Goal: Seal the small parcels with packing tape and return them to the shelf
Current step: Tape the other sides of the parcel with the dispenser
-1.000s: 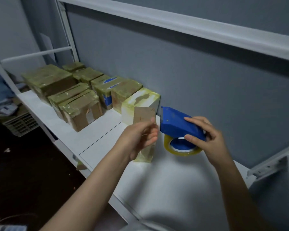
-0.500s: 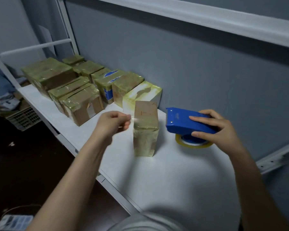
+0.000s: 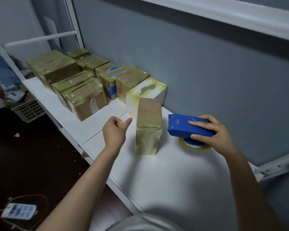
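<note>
Left hand is curled into a loose fist with the thumb poking out, nothing in it, hanging just left of the small parcel without touching. That parcel stands upright on the white shelf, lower half wrapped in yellowish tape. Right of the parcel, the right hand grips the blue tape dispenser, its roll resting on the shelf. Behind the parcel sits a white taped box, then the taped parcels running back left.
</note>
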